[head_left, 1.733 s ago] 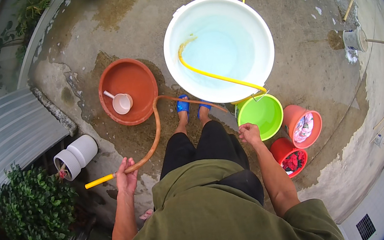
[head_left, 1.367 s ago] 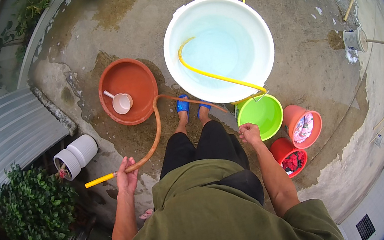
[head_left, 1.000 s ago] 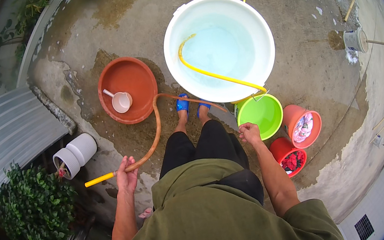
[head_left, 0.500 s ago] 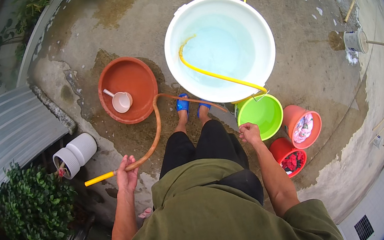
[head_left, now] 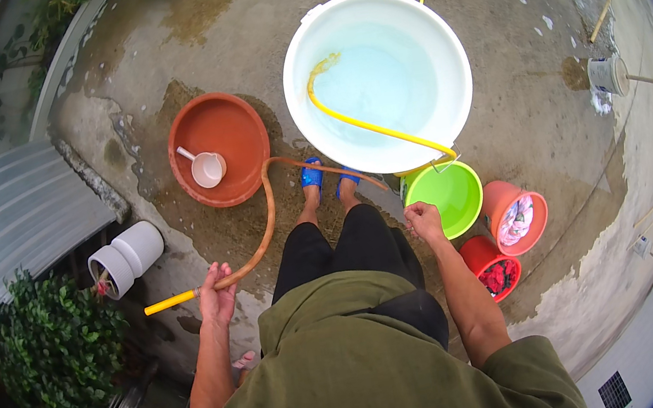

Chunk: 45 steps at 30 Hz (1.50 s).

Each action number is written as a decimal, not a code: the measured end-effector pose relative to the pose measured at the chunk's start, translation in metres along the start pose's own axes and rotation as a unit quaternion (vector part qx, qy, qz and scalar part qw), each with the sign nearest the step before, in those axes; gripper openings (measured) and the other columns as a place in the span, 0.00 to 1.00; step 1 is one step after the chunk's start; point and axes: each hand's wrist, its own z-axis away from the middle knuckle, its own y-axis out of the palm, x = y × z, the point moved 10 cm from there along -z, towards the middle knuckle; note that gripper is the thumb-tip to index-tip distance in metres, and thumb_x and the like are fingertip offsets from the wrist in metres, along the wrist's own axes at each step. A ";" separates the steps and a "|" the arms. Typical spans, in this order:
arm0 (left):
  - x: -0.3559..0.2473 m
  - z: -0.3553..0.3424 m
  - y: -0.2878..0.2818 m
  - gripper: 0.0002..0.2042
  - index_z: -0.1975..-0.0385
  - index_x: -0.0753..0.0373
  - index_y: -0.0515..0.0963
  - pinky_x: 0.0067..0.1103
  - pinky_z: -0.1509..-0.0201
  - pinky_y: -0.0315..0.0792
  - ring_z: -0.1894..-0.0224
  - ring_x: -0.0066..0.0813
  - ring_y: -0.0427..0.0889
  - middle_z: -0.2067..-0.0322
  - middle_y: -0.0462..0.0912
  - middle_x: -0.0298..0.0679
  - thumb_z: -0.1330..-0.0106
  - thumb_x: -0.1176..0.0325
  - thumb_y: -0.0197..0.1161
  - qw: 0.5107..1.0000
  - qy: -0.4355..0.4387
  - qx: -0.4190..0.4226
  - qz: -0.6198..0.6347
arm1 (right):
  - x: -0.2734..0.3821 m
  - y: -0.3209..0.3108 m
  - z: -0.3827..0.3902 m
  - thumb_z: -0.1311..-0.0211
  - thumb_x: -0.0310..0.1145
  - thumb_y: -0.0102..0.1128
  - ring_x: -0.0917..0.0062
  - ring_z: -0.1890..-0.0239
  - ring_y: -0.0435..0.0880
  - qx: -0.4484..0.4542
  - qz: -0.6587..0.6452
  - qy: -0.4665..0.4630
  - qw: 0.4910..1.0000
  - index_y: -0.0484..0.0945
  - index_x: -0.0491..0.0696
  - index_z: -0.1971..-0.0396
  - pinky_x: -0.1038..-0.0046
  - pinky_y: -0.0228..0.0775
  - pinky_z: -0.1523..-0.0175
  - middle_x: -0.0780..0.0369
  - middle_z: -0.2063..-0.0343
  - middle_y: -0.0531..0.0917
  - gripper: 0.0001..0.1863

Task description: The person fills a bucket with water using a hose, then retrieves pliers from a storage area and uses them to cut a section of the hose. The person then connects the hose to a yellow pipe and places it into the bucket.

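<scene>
My left hand [head_left: 216, 296] is closed around an orange-brown hose [head_left: 268, 222] near its yellow end piece [head_left: 168, 302], which points left. From there the hose curves away and runs across in front of my feet. My right hand [head_left: 426, 222], fingers curled, is over the near left rim of a lime-green bucket [head_left: 455, 217]; whether anything is in its fingers is hidden. Beyond my feet stands a large white tub [head_left: 460, 72] of water. A yellow hose [head_left: 382, 127] crosses its near rim and dips into the water.
A brown basin [head_left: 244, 136] with a white dipper [head_left: 208, 170] sits ahead on the left. Beside the green bucket, an orange bucket [head_left: 539, 228] and a red bucket [head_left: 479, 253] hold cloth. A white planter [head_left: 129, 257] and a leafy bush [head_left: 60, 358] are at left. The concrete is wet in patches.
The whole view has shifted slightly. Both hands keep nearly the same places, the left one still holding the orange-brown hose.
</scene>
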 end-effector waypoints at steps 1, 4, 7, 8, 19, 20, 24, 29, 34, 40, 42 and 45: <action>0.001 0.001 0.000 0.17 0.38 0.62 0.76 0.35 0.35 0.80 0.47 0.33 0.86 0.49 0.86 0.43 0.23 0.68 0.64 1.000 0.000 -0.003 -0.001 | 0.017 -0.001 -0.004 0.33 0.33 0.68 0.76 0.73 0.87 -0.019 0.039 -0.056 0.997 0.88 0.43 0.60 0.69 0.80 0.67 0.62 0.72 0.88 0.09; 0.003 0.005 0.001 0.16 0.38 0.61 0.76 0.36 0.34 0.80 0.47 0.33 0.86 0.49 0.86 0.42 0.22 0.67 0.63 1.000 0.001 0.002 -0.003 | 0.086 0.007 -0.010 0.35 0.35 0.68 0.73 0.70 0.88 -0.059 0.127 -0.185 0.973 0.88 0.44 0.62 0.66 0.81 0.60 0.59 0.71 0.89 0.10; 0.007 0.005 -0.003 0.16 0.39 0.61 0.76 0.35 0.35 0.78 0.48 0.31 0.85 0.50 0.85 0.40 0.21 0.65 0.63 1.000 0.001 0.020 -0.021 | 0.157 0.022 -0.022 0.38 0.37 0.70 0.68 0.64 0.89 -0.089 0.197 -0.237 0.947 0.89 0.46 0.62 0.62 0.81 0.54 0.57 0.66 0.89 0.11; 0.006 0.004 -0.002 0.15 0.40 0.60 0.76 0.35 0.35 0.77 0.48 0.30 0.84 0.51 0.84 0.39 0.21 0.64 0.63 0.999 0.003 0.028 -0.031 | 0.179 0.029 -0.029 0.39 0.37 0.70 0.65 0.59 0.87 -0.094 0.224 -0.272 0.931 0.89 0.46 0.62 0.61 0.80 0.50 0.57 0.63 0.88 0.11; 0.008 0.027 0.020 0.15 0.41 0.63 0.76 0.34 0.34 0.77 0.50 0.30 0.84 0.53 0.83 0.37 0.23 0.67 0.66 0.999 0.005 -0.033 -0.020 | 0.252 0.094 -0.138 0.37 0.32 0.65 0.63 0.47 0.82 -0.093 0.405 -0.267 0.869 0.84 0.53 0.47 0.51 0.67 0.41 0.59 0.52 0.83 0.18; 0.008 0.027 0.024 0.15 0.41 0.63 0.76 0.34 0.34 0.77 0.50 0.29 0.84 0.53 0.83 0.37 0.22 0.67 0.65 0.999 0.004 -0.034 -0.022 | 0.243 0.094 -0.146 0.36 0.32 0.65 0.63 0.47 0.82 -0.066 0.383 -0.227 0.893 0.84 0.53 0.47 0.51 0.67 0.41 0.59 0.52 0.83 0.17; 0.015 0.017 0.020 0.18 0.37 0.64 0.74 0.34 0.35 0.80 0.48 0.32 0.86 0.48 0.85 0.44 0.22 0.67 0.64 0.999 -0.001 -0.037 -0.002 | 0.265 0.089 -0.101 0.34 0.30 0.66 0.62 0.48 0.82 -0.003 0.385 -0.314 0.868 0.84 0.52 0.47 0.53 0.67 0.42 0.61 0.54 0.82 0.16; 0.016 0.007 0.027 0.19 0.36 0.64 0.74 0.34 0.35 0.80 0.49 0.31 0.86 0.48 0.86 0.43 0.23 0.67 0.64 1.000 -0.006 -0.018 -0.001 | 0.269 0.029 -0.045 0.37 0.23 0.68 0.64 0.49 0.80 0.063 0.358 -0.418 0.833 0.86 0.51 0.51 0.57 0.65 0.42 0.64 0.58 0.82 0.15; 0.009 -0.006 0.035 0.19 0.36 0.64 0.74 0.34 0.35 0.81 0.49 0.31 0.86 0.48 0.86 0.43 0.23 0.67 0.65 1.000 -0.012 -0.002 -0.010 | 0.278 -0.007 0.003 0.44 0.22 0.70 0.66 0.49 0.77 0.006 0.440 -0.490 0.753 0.87 0.51 0.56 0.62 0.64 0.43 0.65 0.61 0.82 0.15; 0.000 -0.008 0.056 0.16 0.38 0.63 0.75 0.34 0.34 0.80 0.47 0.31 0.85 0.49 0.85 0.41 0.22 0.67 0.64 1.000 -0.011 0.005 -0.027 | 0.265 0.021 0.024 0.45 0.17 0.66 0.62 0.49 0.77 0.038 0.263 -0.474 0.840 0.86 0.47 0.55 0.61 0.65 0.43 0.62 0.60 0.82 0.17; -0.001 -0.008 0.060 0.15 0.39 0.63 0.75 0.34 0.33 0.79 0.46 0.31 0.84 0.49 0.84 0.40 0.21 0.67 0.63 0.999 -0.011 -0.002 -0.033 | 0.255 0.028 0.029 0.45 0.17 0.66 0.61 0.50 0.77 0.049 0.231 -0.484 0.843 0.85 0.47 0.56 0.60 0.65 0.43 0.62 0.60 0.81 0.16; -0.002 -0.011 0.062 0.17 0.38 0.63 0.75 0.35 0.32 0.78 0.46 0.31 0.85 0.48 0.84 0.40 0.22 0.68 0.64 0.999 -0.012 -0.003 -0.037 | 0.236 0.001 0.003 0.46 0.18 0.65 0.61 0.49 0.77 0.008 0.235 -0.466 0.853 0.85 0.47 0.59 0.58 0.65 0.42 0.62 0.58 0.82 0.14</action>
